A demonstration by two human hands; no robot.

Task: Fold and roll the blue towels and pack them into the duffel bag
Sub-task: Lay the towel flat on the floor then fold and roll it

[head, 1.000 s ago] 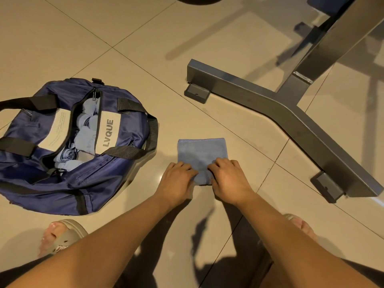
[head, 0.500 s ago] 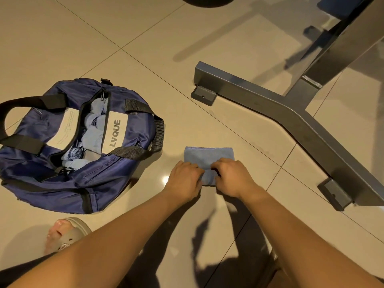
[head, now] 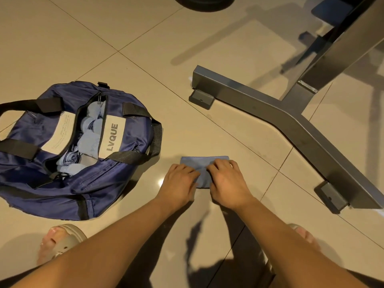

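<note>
A folded blue towel [head: 202,163] lies on the tiled floor in front of me. My left hand [head: 179,182] and my right hand [head: 226,181] sit side by side on its near part, fingers curled round the rolled-up near edge. Only a short flat strip of towel shows beyond my fingers. To the left stands the navy duffel bag [head: 124,163], zip open, with several rolled blue towels [head: 89,142] inside.
A grey steel frame base [head: 291,123] with bolted feet runs across the floor to the right and behind the towel. My sandalled feet [head: 60,242] are at the bottom. A dark round object [head: 203,3] sits at the top edge.
Both hands have rolled the towel away from me; the flat part showing beyond my fingers has shrunk from a wide square to a narrow strip.
</note>
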